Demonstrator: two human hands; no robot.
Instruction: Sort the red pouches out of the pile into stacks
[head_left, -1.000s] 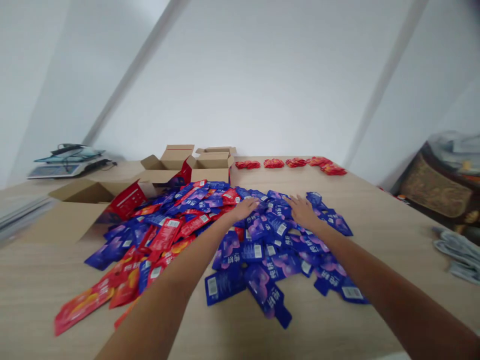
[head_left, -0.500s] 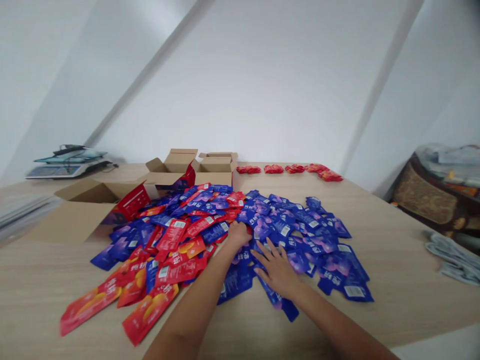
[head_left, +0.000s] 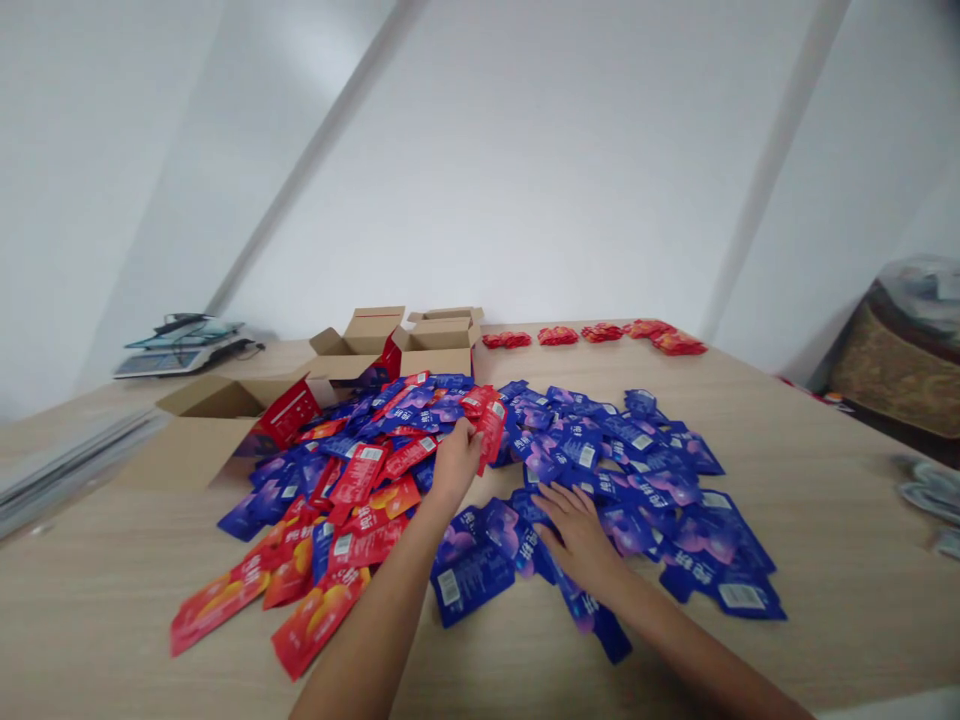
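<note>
The left hand (head_left: 457, 463), at the centre of the frame, pinches a flat red packet (head_left: 492, 432) between thumb and fingers; the packet stands tilted, its white barcode label showing. The right hand (head_left: 581, 535), lower and right of centre, lies palm down with fingers spread, touching blue packets (head_left: 671, 485). These are smooth, slightly glossy rectangles with pale lettering and purple round shapes, overlapping in a loose sheet from the centre to the right. Left of the left hand, a mixed heap (head_left: 367, 475) of red and blue packets rises higher, some red ones printed with orange rounds and sliding toward the lower left.

Behind the heap stand an open carton (head_left: 191, 448) of plain brown card with a red printed side, and two more cartons (head_left: 436, 362), flaps up. Small red bundles (head_left: 557, 336) line the table's far edge. The table (head_left: 780, 450) has pale wood grain. A flat scale (head_left: 169, 360) sits at left under folded sheets; a brown patterned thing (head_left: 896, 370), partly cut off, fills the right edge.
</note>
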